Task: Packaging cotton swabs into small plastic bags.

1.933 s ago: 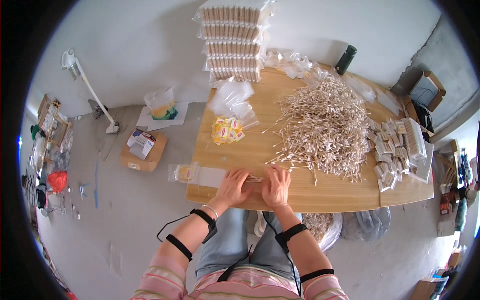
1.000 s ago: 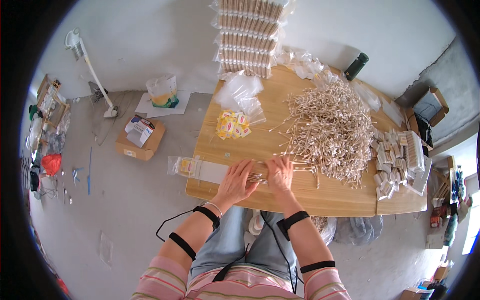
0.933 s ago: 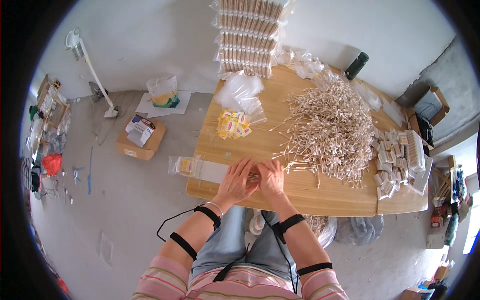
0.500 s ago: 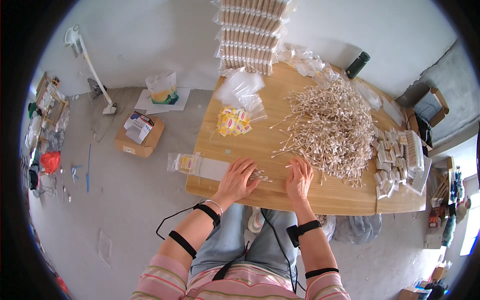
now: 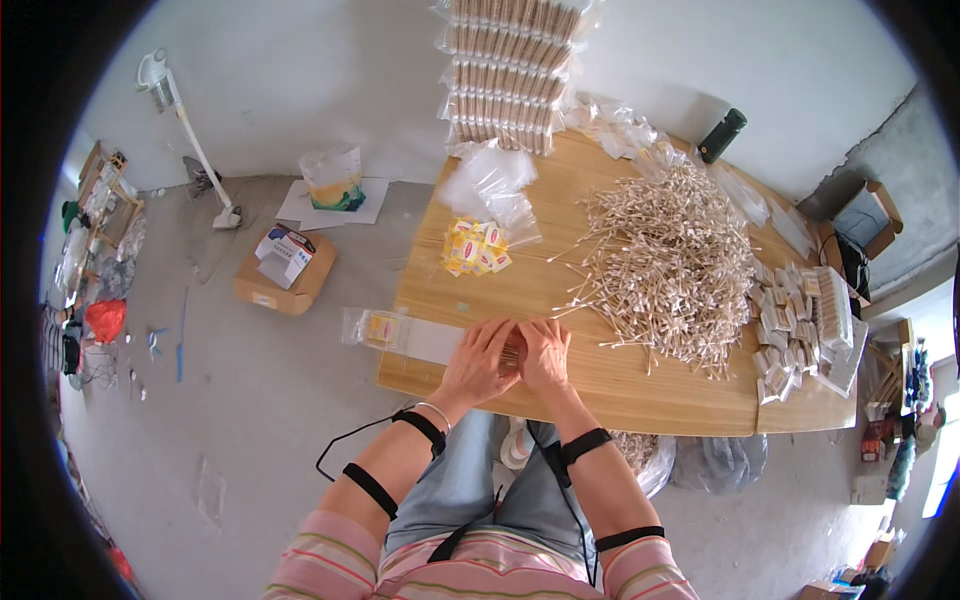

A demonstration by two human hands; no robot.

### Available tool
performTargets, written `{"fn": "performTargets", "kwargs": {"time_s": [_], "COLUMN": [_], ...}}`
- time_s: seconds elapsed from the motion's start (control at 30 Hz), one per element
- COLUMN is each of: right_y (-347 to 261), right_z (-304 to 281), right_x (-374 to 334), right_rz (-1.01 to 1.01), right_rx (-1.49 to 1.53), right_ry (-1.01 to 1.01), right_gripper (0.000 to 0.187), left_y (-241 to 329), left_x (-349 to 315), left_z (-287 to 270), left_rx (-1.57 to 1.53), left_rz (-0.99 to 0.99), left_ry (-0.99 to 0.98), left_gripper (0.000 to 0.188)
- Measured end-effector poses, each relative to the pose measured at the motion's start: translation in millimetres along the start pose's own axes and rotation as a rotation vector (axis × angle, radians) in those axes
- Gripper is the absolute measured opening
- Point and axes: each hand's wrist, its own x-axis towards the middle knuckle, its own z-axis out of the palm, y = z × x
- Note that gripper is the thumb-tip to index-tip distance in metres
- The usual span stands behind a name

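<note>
Close to the table's front edge, my left hand is closed round a small bundle of cotton swabs. Against it from the right presses my right hand, its fingers bent over the swab ends; the hands hide most of the bundle. Under and beside my left hand lies a white card strip. Its left end runs into a clear plastic bag with a yellow label, which overhangs the table's left edge. A large heap of loose cotton swabs covers the table to the right.
Yellow-and-white labels and clear bags lie at the table's left. Stacked packs of swabs rise at the back, near a dark green bottle. Several small filled packs pile up at the right edge. A cardboard box sits on the floor.
My right hand has moved left from beside the heap to meet my left hand at the swab bundle. The swab ends that showed beside my left hand are now mostly covered.
</note>
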Motion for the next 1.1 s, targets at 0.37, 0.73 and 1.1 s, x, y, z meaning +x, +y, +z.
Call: {"fn": "performTargets", "kwargs": {"time_s": [0.37,0.73,1.1], "right_y": [0.1,11.3,6.1], "right_z": [4.5,-2.2,-6.5], "right_x": [-34.9,-41.7,-38.2], "right_rz": [0.194,0.176,0.302], "right_rx": [0.578,0.445,0.577], "right_ry": [0.124,0.242,0.285], "right_gripper": [0.045,0.048,0.041], "left_y": [-6.0,12.4,4.8], "left_x": [-2.6,14.6,-15.5], "left_z": [-1.4,5.0,6.5], "left_rx": [0.036,0.346,0.034], "left_rz": [0.035,-0.071,-0.117], "left_ry": [-0.094,-0.289,-0.124], "left_gripper": [0.060,0.083,0.081]}}
